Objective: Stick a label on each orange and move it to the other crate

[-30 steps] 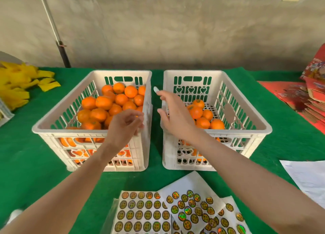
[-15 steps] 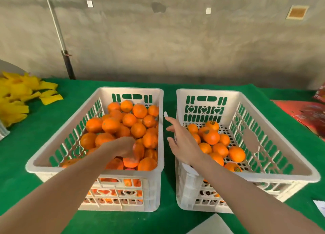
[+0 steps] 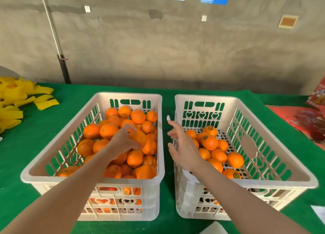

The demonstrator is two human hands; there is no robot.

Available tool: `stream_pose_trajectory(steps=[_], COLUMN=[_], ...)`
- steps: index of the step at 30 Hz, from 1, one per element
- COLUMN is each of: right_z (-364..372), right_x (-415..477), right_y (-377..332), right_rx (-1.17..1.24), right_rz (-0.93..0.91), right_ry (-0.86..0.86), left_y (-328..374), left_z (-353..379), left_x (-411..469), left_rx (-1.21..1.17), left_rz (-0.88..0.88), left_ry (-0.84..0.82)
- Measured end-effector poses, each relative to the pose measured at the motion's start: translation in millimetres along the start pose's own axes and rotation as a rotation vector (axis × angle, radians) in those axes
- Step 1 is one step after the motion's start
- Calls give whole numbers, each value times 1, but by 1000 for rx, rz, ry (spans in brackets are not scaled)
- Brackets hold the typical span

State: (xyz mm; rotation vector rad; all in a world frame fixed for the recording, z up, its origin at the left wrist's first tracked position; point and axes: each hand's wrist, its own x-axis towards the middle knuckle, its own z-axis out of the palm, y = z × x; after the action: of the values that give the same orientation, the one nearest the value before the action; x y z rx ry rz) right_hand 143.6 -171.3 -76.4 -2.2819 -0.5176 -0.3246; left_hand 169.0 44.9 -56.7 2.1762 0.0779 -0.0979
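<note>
Two white slotted crates stand side by side on the green table. The left crate (image 3: pixel 29 174) is heaped with unlabelled oranges. My left hand (image 3: pixel 121 142) is inside it, fingers curled round one orange (image 3: pixel 139 137) near the crate's right wall. The right crate (image 3: pixel 299 177) holds several oranges, some with round labels (image 3: pixel 210 142). My right hand (image 3: pixel 182 149) hovers with relaxed fingers over the gap between the crates, a small pale label (image 3: pixel 168 118) stuck on the tip of its raised finger.
Yellow packing pieces (image 3: pixel 15 100) lie at the far left of the table. Red printed cartons (image 3: pixel 309 121) sit at the right edge. A white sheet corner (image 3: pixel 212 229) shows at the bottom. A grey wall with a pole (image 3: pixel 58 45) stands behind.
The view tilted up, so the sticker sheets left the frame. My left hand went down into the left crate and closed round an orange. My right hand stayed between the crates.
</note>
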Motion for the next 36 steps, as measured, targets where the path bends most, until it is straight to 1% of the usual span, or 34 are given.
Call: stream_pose_trajectory(steps=[2, 4, 5, 7, 9, 11, 13, 15, 16, 18, 20, 21, 22, 24, 25, 28, 30, 32, 36], right_z=[-3, -8, -12, -21, -29, -33, -39, -46, -50, -58, -64, -66, -68, -74, -77, -83, -82, -79, -79], right_x=[0, -1, -3, -10, -21, -32, -43, -56, -62, -76, -88, -94, -99, -110, -115, -129, -139, -148, -158], right_y=[-7, -15, -19, -30, -41, -50, -56, -58, -58, -56, -55, -55, -54, -54, -55, -59, -63, -67, -74], right_rx=[39, 124, 212, 470, 674, 718, 667, 610, 581, 526, 476, 454, 442, 474, 533, 744, 819, 840, 786], right_rz=[30, 72, 96, 138, 152, 139, 125, 103, 78, 14, -42, -58, -66, -52, -21, 122, 239, 290, 309], right_ry=[29, 75, 100, 128, 100, 80, 104, 133, 146, 161, 138, 118, 100, 71, 71, 148, 168, 148, 161], left_y=[3, 12, 15, 22, 30, 39, 46, 50, 53, 62, 74, 78, 80, 80, 78, 73, 72, 71, 70], left_z=[1, 4, 8, 17, 26, 34, 42, 48, 50, 52, 55, 58, 62, 74, 80, 91, 96, 101, 107], left_x=[-9, -27, -38, -60, -76, -89, -99, -108, -113, -119, -124, -128, -130, -135, -139, -151, -158, -165, -174], left_rx=[-324, -501, -537, -543, -568, -597, -604, -676, -749, -907, -983, -983, -983, -1017, -1041, -1098, -1150, -1183, -1168], left_rz=[55, 157, 220, 364, 440, 469, 475, 437, 384, 208, -25, -113, -163, -174, -165, -126, -103, -86, -84], left_ry=[-25, -47, -65, -96, -84, -82, -115, -199, -254, -376, -514, -546, -537, -478, -453, -428, -429, -432, -403])
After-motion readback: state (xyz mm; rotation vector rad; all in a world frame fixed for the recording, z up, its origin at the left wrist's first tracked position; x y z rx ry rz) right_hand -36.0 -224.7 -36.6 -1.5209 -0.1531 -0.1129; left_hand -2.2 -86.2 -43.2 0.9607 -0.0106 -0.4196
